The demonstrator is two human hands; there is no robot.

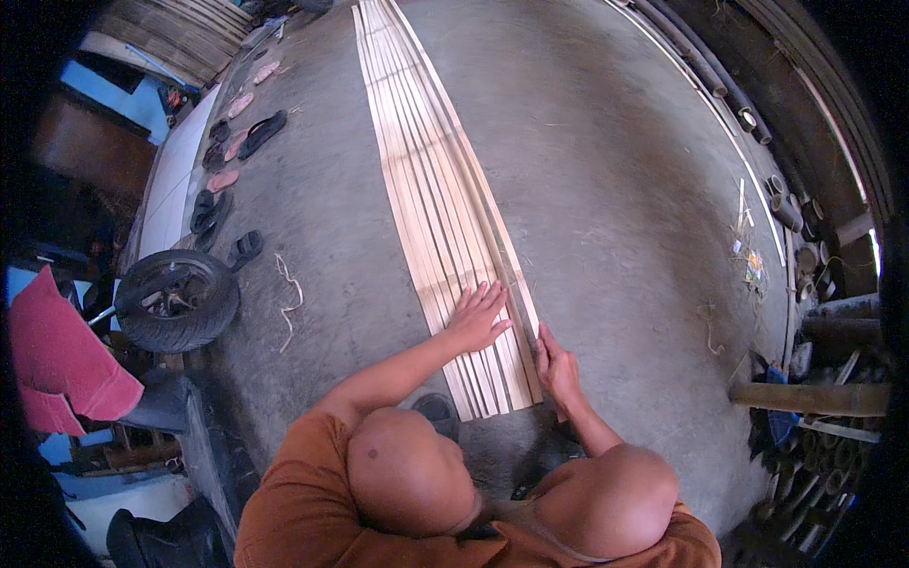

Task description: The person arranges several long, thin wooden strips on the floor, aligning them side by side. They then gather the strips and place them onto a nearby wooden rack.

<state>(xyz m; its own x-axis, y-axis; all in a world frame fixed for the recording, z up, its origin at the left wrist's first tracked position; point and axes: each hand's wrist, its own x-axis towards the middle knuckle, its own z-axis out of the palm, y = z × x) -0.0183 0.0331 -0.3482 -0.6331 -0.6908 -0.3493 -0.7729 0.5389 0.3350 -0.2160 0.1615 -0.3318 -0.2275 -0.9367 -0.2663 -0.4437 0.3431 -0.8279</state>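
The person squats on the grey concrete floor, knees up in the lower picture, and both hands are down on the long pale bamboo strips laid side by side in a flat band that runs straight away up the floor. The left hand lies open, fingers spread, palm pressing flat on the near part of the band. The right hand sits at the band's right edge, fingers curled around the outermost strip; how firmly it grips, I cannot tell. The near ends of the strips stop just ahead of the knees, beside a dark sandal.

Off to the left, a black rubber wheel lies on the floor, with a red cloth beyond it. A row of dark and pink sandals lines the floor's left edge. A pale twisted cord lies between wheel and strips. On the right, cut bamboo poles are heaped along the edge; no containers can be made out among them.
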